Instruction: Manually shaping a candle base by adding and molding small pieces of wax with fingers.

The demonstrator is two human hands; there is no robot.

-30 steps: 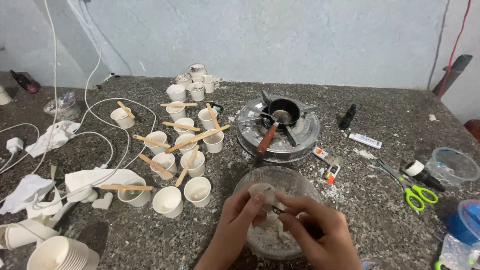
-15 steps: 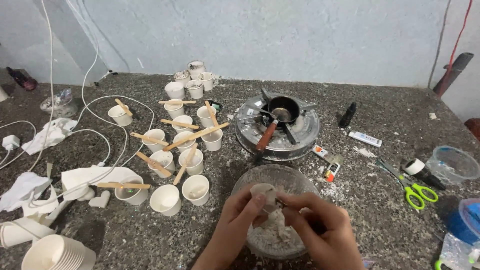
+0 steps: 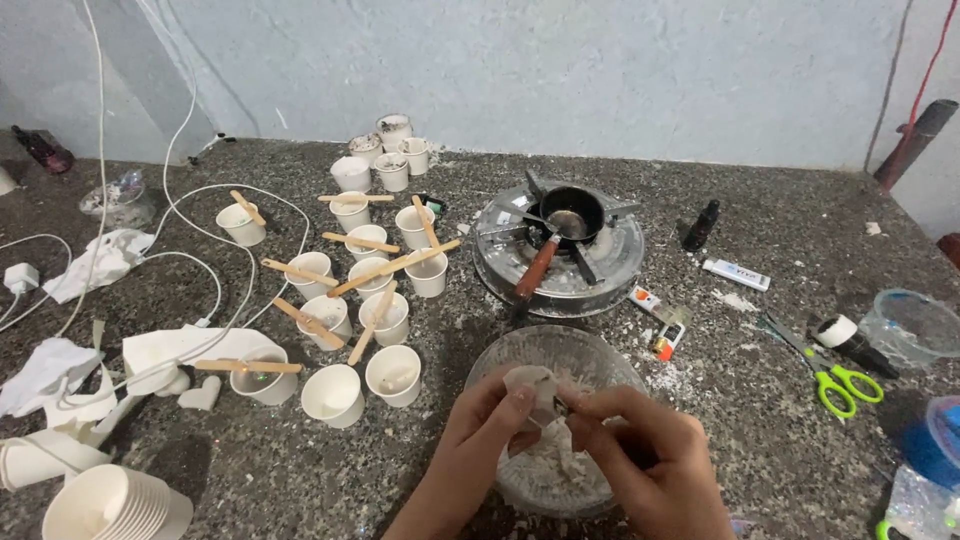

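Observation:
Both my hands meet over a clear glass bowl (image 3: pixel 560 352) of white wax flakes at the bottom centre. My left hand (image 3: pixel 480 440) pinches a white wax lump (image 3: pixel 535 392) from the left. My right hand (image 3: pixel 645 460) grips the same lump from the right, with a small dark blade-like tip showing between the fingers. White flakes (image 3: pixel 545 470) lie in the bowl under the hands.
Several small white paper cups (image 3: pixel 395 375) with wooden sticks stand to the left. A round stove with a small black pan (image 3: pixel 570 215) sits behind the bowl. Green scissors (image 3: pixel 840 385), tape, a lighter (image 3: pixel 665 340) and a plastic container lie right. Stacked cups (image 3: pixel 105 505), cables and tissues are far left.
The hands keep working the wax lump over the bowl, shifting only slightly. The view has drifted a little.

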